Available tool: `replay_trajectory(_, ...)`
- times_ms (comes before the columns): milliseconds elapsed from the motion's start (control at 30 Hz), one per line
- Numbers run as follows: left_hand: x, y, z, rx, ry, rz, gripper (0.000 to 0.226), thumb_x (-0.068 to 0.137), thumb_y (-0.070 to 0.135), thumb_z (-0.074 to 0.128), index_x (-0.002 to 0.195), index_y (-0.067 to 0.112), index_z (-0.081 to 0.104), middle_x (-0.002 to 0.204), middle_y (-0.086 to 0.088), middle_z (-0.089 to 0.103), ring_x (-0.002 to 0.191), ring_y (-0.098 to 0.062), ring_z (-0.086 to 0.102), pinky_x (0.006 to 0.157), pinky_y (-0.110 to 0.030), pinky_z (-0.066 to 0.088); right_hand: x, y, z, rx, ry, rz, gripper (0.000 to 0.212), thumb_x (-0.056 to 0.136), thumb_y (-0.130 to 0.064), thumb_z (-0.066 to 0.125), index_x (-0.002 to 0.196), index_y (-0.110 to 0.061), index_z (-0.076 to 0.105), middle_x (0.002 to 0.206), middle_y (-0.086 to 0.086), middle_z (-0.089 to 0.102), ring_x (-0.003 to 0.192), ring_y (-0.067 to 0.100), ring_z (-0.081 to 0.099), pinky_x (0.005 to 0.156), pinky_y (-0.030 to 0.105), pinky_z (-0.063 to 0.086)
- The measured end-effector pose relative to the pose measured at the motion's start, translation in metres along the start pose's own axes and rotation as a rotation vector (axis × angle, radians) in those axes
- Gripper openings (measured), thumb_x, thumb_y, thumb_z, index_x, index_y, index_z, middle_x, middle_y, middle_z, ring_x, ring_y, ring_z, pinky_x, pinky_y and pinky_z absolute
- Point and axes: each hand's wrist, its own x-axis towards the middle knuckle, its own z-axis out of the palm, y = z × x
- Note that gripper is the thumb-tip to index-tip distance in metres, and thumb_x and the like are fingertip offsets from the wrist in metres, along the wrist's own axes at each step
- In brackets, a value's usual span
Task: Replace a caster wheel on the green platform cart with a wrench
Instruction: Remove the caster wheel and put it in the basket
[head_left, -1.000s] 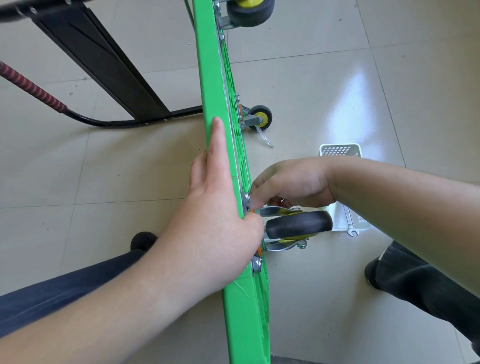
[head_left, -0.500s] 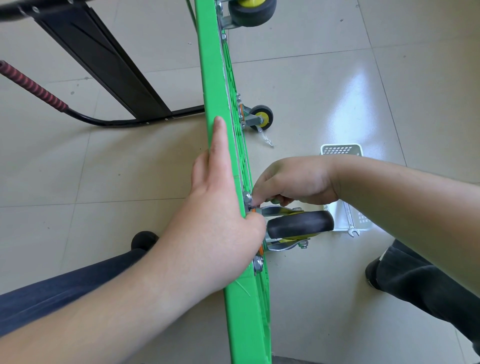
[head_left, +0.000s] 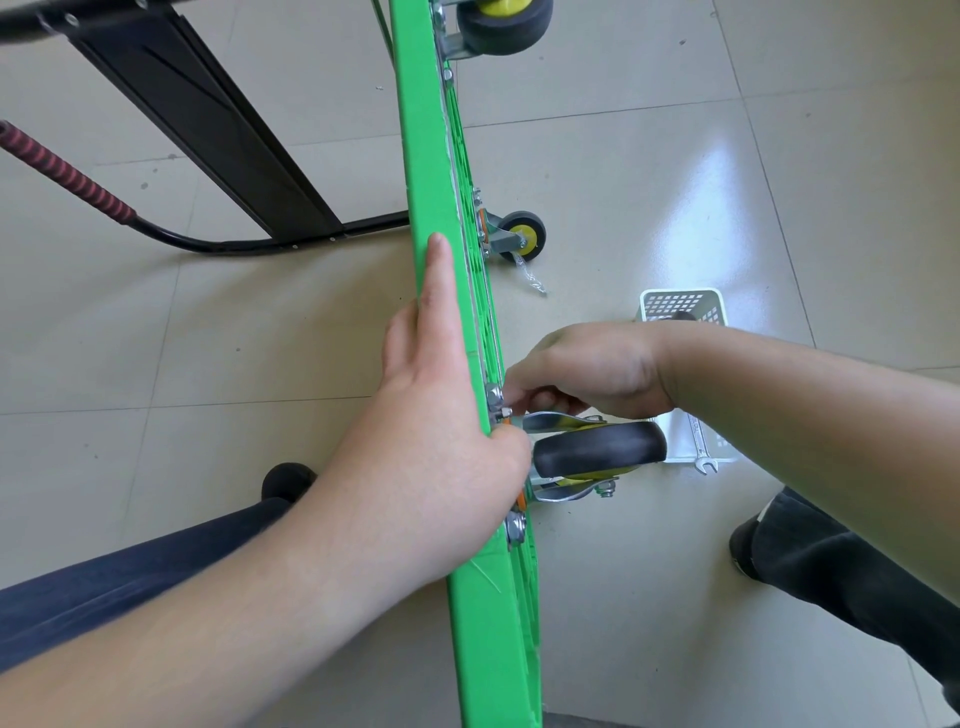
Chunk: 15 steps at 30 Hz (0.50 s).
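The green platform cart (head_left: 436, 156) stands on its edge and runs from the top of the view to the bottom. My left hand (head_left: 441, 431) lies over its upper edge, index finger straight along it and thumb wrapped round by the caster plate. A black caster wheel (head_left: 600, 449) in a silver bracket sticks out to the right just below the middle. My right hand (head_left: 587, 371) sits above that wheel, fingertips pinching a small nut (head_left: 503, 413) at the mounting plate. A silver wrench (head_left: 698, 447) lies against the white basket, held by neither hand.
A white perforated basket (head_left: 680, 304) stands on the tile floor to the right, partly behind my right arm. Two more casters (head_left: 522, 236) (head_left: 504, 23) show further up the cart. The black folded handle (head_left: 208, 135) with a red grip lies at left. My legs flank the cart.
My right hand's fingertips have shifted slightly at the nut by the caster plate. My left hand and the cart have stayed put.
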Motion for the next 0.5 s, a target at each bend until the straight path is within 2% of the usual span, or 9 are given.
replay_trajectory(67, 0.0005, -0.0004, 0.0008, 0.003, 0.001, 0.007, 0.12, 0.088, 0.014, 0.063, 0.149, 0.059, -0.03, 0.163, 0.029, -0.001, 0.074, 0.029, 0.042, 0.066, 0.008, 0.036, -0.0003, -0.0007, -0.0018, -0.018, -0.011, -0.033, 0.024, 0.092, -0.02, 0.068, 0.069, -0.015, 0.065, 0.062, -0.003, 0.044, 0.063, 0.016, 0.034, 0.062, 0.031, 0.028)
replay_trajectory(133, 0.0009, -0.0009, 0.0014, 0.009, 0.002, 0.014, 0.12, 0.088, 0.013, 0.063, 0.15, 0.057, -0.03, 0.164, 0.025, 0.0, 0.075, 0.023, 0.037, 0.065, 0.01, 0.035, 0.0, -0.0023, -0.0026, -0.012, -0.028, -0.049, 0.018, 0.082, -0.022, 0.076, 0.075, -0.011, 0.064, 0.064, -0.001, 0.043, 0.066, 0.017, 0.033, 0.063, 0.032, 0.027)
replay_trajectory(200, 0.0009, -0.0012, 0.0016, 0.012, 0.004, 0.017, 0.121, 0.089, 0.013, 0.063, 0.151, 0.057, -0.03, 0.165, 0.023, 0.001, 0.075, 0.027, 0.031, 0.064, 0.01, 0.034, 0.0001, -0.0041, -0.0001, -0.007, -0.048, -0.047, 0.032, 0.067, -0.028, 0.079, 0.089, -0.009, 0.064, 0.073, 0.004, 0.043, 0.069, 0.017, 0.033, 0.062, 0.033, 0.026)
replay_trajectory(267, 0.0006, -0.0008, 0.0011, 0.015, 0.003, 0.014, 0.12, 0.089, 0.014, 0.064, 0.15, 0.057, -0.031, 0.165, 0.023, 0.0, 0.072, 0.032, 0.034, 0.063, 0.009, 0.036, 0.0002, -0.0044, 0.0012, -0.002, -0.067, -0.04, 0.041, 0.063, -0.028, 0.077, 0.098, -0.011, 0.065, 0.081, 0.008, 0.042, 0.07, 0.016, 0.033, 0.062, 0.032, 0.026)
replay_trajectory(300, 0.0003, -0.001, 0.0008, 0.016, 0.001, 0.012, 0.12, 0.09, 0.014, 0.063, 0.15, 0.058, -0.031, 0.165, 0.024, -0.001, 0.072, 0.033, 0.035, 0.062, 0.008, 0.036, -0.0002, -0.0039, 0.0014, -0.004, -0.079, -0.038, 0.038, 0.065, -0.027, 0.077, 0.097, -0.012, 0.065, 0.081, 0.007, 0.043, 0.07, 0.016, 0.033, 0.062, 0.032, 0.027)
replay_trajectory(367, -0.0003, -0.0011, 0.0002, 0.014, -0.002, 0.012, 0.119, 0.091, 0.015, 0.063, 0.15, 0.057, -0.031, 0.165, 0.024, -0.002, 0.075, 0.026, 0.037, 0.062, 0.008, 0.036, 0.0006, -0.0027, 0.0002, 0.002, -0.09, -0.02, 0.017, 0.075, -0.025, 0.076, 0.081, -0.013, 0.065, 0.074, 0.003, 0.045, 0.067, 0.016, 0.034, 0.062, 0.032, 0.027)
replay_trajectory(433, -0.0003, -0.0005, -0.0001, 0.008, -0.001, 0.014, 0.119, 0.091, 0.015, 0.063, 0.15, 0.057, -0.031, 0.166, 0.023, -0.001, 0.08, 0.018, 0.038, 0.061, 0.009, 0.035, 0.0022, -0.0005, -0.0009, 0.02, -0.084, 0.015, 0.022, 0.089, -0.024, 0.068, 0.068, -0.018, 0.062, 0.067, -0.002, 0.047, 0.064, 0.015, 0.035, 0.06, 0.03, 0.028)
replay_trajectory(500, -0.0002, -0.0002, -0.0002, 0.002, -0.005, 0.015, 0.119, 0.091, 0.014, 0.063, 0.151, 0.055, -0.03, 0.166, 0.021, 0.0, 0.088, 0.012, 0.035, 0.061, 0.012, 0.03, 0.0027, -0.0005, -0.0005, 0.029, -0.054, 0.044, 0.023, 0.094, -0.026, 0.06, 0.073, -0.018, 0.063, 0.067, -0.003, 0.05, 0.064, 0.014, 0.035, 0.059, 0.028, 0.029)
